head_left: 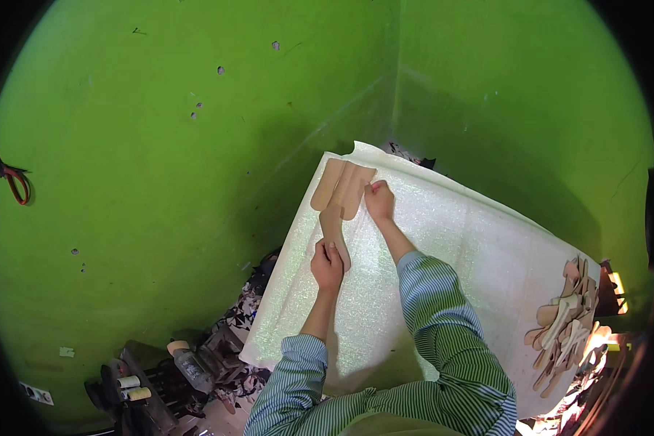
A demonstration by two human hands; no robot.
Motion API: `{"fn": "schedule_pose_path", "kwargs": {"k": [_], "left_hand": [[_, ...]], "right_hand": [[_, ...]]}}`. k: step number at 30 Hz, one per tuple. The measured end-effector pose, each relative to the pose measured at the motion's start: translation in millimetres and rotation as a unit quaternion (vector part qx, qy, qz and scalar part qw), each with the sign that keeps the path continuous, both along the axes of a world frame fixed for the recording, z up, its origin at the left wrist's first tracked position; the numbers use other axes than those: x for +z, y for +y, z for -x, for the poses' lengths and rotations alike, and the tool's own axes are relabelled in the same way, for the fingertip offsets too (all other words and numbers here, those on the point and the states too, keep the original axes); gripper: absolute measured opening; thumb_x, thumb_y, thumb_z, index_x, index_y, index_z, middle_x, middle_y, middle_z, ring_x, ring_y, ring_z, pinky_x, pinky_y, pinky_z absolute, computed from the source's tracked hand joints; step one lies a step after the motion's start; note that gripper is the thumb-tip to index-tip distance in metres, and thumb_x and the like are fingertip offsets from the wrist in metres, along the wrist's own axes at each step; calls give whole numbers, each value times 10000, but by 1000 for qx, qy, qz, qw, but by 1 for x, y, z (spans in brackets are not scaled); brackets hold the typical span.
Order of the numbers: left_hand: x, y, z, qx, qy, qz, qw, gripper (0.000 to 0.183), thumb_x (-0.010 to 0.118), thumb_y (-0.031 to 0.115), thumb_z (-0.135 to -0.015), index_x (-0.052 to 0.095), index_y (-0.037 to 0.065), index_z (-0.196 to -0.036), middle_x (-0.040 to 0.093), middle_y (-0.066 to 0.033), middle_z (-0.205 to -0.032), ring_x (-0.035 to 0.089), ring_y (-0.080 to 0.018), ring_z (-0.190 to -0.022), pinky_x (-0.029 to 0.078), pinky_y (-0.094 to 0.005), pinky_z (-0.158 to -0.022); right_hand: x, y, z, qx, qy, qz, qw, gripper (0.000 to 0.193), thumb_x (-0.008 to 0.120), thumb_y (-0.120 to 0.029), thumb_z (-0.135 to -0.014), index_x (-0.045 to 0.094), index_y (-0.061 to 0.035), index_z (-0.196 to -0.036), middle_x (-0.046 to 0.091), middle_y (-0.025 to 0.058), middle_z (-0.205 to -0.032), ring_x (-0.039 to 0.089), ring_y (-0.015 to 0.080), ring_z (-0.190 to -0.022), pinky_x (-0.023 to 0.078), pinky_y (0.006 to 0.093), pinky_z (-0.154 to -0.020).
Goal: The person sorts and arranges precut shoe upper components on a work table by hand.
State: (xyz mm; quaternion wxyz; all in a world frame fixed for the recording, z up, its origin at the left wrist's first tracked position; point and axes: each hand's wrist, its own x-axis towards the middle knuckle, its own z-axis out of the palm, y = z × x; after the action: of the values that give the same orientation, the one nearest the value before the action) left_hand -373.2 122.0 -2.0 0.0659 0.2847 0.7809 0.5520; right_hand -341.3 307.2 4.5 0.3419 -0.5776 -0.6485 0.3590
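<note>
My left hand [327, 267] is closed round the lower part of a long, curved tan piece [332, 225], like cut leather or card. Its upper end meets the lower edge of several flat tan pieces [333, 183], round-ended and side by side at the table's far left corner. Just right of these pieces is my right hand [379, 201], fingers curled into a pinch close to their right edge. Whatever it pinches is too small or hidden to make out. Both hands are over the white-covered table [443, 240].
A heap of tan cut pieces [563, 320] lies at the table's right end. Green walls [196, 182] meet behind the table. Red-handled scissors [11, 174] hang at the far left. A jar [192, 369], thread spools [134, 393] and scattered scraps [247, 309] are at the lower left.
</note>
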Motion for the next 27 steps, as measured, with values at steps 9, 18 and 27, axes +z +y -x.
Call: {"fn": "schedule_pose_path", "kwargs": {"k": [9, 18, 27], "left_hand": [[-3, 0, -1, -24, -34, -33, 999, 178, 492, 140, -825, 566, -4, -898, 586, -153, -676, 574, -195, -578, 439, -288, -544], [-3, -4, 3, -37, -19, -12, 999, 188, 474, 118, -833, 562, -32, -902, 557, -67, -623, 499, -90, -563, 410, -231, -527], [5, 1, -4, -47, -22, -17, 999, 221, 455, 169, -801, 573, 29, -925, 517, -60, -554, 482, -118, -488, 391, -258, -480]], "right_hand": [[-1, -82, -41, 305, 66, 49, 949, 179, 504, -170, -796, 570, -5, -819, 589, 50, -695, 538, 100, -624, 421, 236, -565], [13, -71, -41, 415, 60, 202, 885, 140, 548, -146, -765, 558, -6, -764, 546, 25, -640, 484, 79, -523, 393, 212, -469], [-11, 0, -32, 158, 62, 9, 985, 136, 581, -135, -723, 594, 0, -740, 596, 79, -635, 552, 118, -531, 436, 256, -485]]}}
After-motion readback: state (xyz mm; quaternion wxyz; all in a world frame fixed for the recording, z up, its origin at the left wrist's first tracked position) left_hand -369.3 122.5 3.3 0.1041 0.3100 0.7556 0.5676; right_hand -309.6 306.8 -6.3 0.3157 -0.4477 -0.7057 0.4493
